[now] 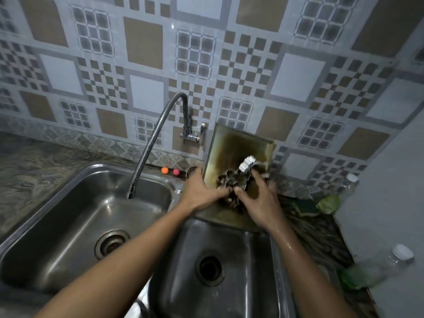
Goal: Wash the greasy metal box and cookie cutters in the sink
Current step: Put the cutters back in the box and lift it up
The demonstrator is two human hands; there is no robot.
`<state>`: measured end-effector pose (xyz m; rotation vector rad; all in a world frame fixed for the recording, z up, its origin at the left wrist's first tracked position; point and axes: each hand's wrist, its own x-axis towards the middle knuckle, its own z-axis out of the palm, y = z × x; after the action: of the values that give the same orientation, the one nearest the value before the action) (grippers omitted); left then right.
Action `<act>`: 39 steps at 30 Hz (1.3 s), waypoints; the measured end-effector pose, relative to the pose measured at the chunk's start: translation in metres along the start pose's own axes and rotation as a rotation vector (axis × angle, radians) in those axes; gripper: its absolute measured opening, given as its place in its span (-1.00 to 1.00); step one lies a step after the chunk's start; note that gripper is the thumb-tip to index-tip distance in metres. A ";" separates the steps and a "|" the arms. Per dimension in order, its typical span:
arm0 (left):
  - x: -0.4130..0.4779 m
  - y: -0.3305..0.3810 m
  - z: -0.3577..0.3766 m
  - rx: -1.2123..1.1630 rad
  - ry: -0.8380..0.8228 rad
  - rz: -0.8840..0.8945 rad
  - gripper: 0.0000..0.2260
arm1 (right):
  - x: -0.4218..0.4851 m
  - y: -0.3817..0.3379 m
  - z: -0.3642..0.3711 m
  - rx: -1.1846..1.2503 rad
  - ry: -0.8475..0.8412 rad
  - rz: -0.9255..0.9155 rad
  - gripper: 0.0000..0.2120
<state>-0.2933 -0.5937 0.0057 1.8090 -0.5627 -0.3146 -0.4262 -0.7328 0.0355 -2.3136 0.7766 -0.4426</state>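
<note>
Presently, head view only.
- Metal box (236,150): brown-stained, propped tilted at back rim of sink (247,246), over right basin, open face toward person. Judged so that runoff drains into sink.
- Cookie cutters (230,183): clustered in box's lower end, above sink.
- Left hand (202,193): fingers curled, pinching cutters, steadying them.
- Right hand (260,200): wet, thumb and fingers gripping cutters.
- White brush-like object (246,162): at right fingertips, hold unclear.
- Faucet hose (156,138): arcs over sink's left basin.
</note>
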 end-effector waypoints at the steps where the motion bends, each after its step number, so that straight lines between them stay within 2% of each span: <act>1: -0.011 -0.016 0.000 -0.039 -0.042 -0.087 -0.37 | -0.009 0.004 0.010 -0.011 -0.082 0.066 -0.28; 4: -0.052 -0.053 -0.001 -0.198 -0.118 -0.386 -0.50 | -0.032 0.020 0.045 -0.051 -0.301 0.211 -0.23; 6: -0.074 -0.071 -0.006 -0.199 -0.147 -0.538 -0.61 | -0.046 0.029 0.067 -0.054 -0.394 0.271 -0.14; 8: -0.089 -0.089 -0.017 -0.108 -0.173 -0.630 -0.69 | -0.060 0.029 0.086 -0.025 -0.471 0.300 -0.10; 12: -0.103 -0.115 -0.041 -0.025 -0.194 -0.682 -0.58 | -0.082 0.018 0.110 -0.003 -0.532 0.313 -0.07; 16: -0.112 -0.136 -0.083 -0.095 -0.122 -0.687 -0.45 | -0.089 -0.010 0.143 0.057 -0.531 0.293 -0.03; 18: -0.110 -0.148 -0.111 -0.095 -0.094 -0.697 -0.26 | -0.091 -0.033 0.162 0.067 -0.507 0.275 0.00; 21: -0.093 -0.192 -0.161 -0.046 -0.050 -0.677 0.01 | -0.093 -0.077 0.197 0.050 -0.504 0.264 -0.05; 23: -0.087 -0.202 -0.204 -0.004 -0.032 -0.654 0.00 | -0.096 -0.108 0.228 0.077 -0.498 0.239 -0.10; 27: -0.076 -0.214 -0.301 0.037 -0.015 -0.615 -0.31 | -0.103 -0.181 0.297 0.116 -0.481 0.244 -0.14; 30: -0.064 -0.242 -0.369 0.108 -0.009 -0.582 -0.16 | -0.101 -0.229 0.353 0.163 -0.459 0.246 -0.01; 31: -0.061 -0.251 -0.390 0.147 0.006 -0.570 -0.19 | -0.099 -0.242 0.370 0.168 -0.456 0.253 0.02; 35: -0.057 -0.243 -0.458 0.285 0.084 -0.433 -0.30 | -0.096 -0.301 0.414 0.158 -0.459 0.229 -0.03; 38: -0.047 -0.254 -0.494 0.316 0.070 -0.337 -0.13 | -0.084 -0.330 0.442 0.152 -0.465 0.187 -0.05; 39: -0.044 -0.260 -0.504 0.342 0.049 -0.321 -0.13 | -0.080 -0.338 0.452 0.151 -0.473 0.176 -0.05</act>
<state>-0.0309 -0.0975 -0.0897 2.2374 -0.3007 -0.4089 -0.1269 -0.2610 -0.0768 -2.0679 0.6742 0.1221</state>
